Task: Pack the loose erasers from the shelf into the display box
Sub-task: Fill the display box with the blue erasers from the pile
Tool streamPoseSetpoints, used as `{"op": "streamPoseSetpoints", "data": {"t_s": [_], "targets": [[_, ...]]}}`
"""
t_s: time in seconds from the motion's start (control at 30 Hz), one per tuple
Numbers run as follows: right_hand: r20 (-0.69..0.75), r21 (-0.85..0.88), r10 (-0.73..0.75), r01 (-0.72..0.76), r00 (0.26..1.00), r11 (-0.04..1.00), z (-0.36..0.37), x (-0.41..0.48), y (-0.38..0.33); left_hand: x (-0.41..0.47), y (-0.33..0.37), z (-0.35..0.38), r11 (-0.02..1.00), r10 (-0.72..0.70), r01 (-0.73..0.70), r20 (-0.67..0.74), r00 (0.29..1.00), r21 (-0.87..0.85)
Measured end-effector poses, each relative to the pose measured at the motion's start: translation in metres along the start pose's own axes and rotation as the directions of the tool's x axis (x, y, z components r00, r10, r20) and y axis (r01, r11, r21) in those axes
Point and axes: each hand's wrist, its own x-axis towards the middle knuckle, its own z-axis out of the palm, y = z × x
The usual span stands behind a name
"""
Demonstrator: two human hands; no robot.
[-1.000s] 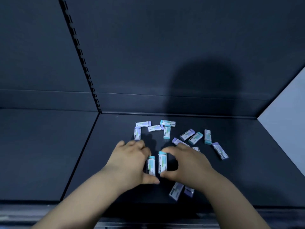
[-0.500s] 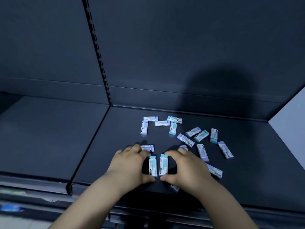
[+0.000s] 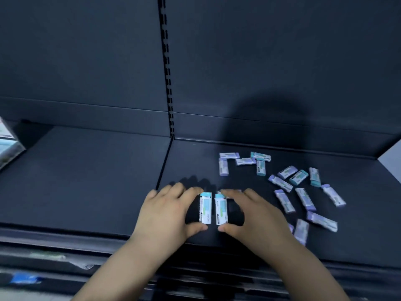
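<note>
Packing looks barely begun. The left hand (image 3: 171, 211) pinches one eraser (image 3: 205, 208) between thumb and fingers, the right hand (image 3: 253, 216) another (image 3: 221, 209), side by side. Loose erasers (image 3: 303, 192) litter the shelf (image 3: 86, 181); the box (image 3: 7, 146), possibly, sits far left.

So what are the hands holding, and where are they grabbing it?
Each hand pinches one teal-capped eraser by its two short ends: left hand on the left eraser, right hand on the right eraser.
</note>
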Motion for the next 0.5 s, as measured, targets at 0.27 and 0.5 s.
{"op": "streamPoseSetpoints", "data": {"t_s": [0.27, 0.5], "targets": [[-0.069, 0.062, 0.043, -0.039, 0.997, 0.997, 0.05, 0.028, -0.133, -0.041, -0.136, -0.037, 1.0, 0.006, -0.006, -0.003, 1.0, 0.002], [-0.063, 0.072, 0.077, -0.073, 0.995, 0.995, 0.063, 0.036, -0.187, -0.056, -0.19, -0.053, 1.0, -0.017, 0.017, 0.03, 0.999, -0.009]]}}
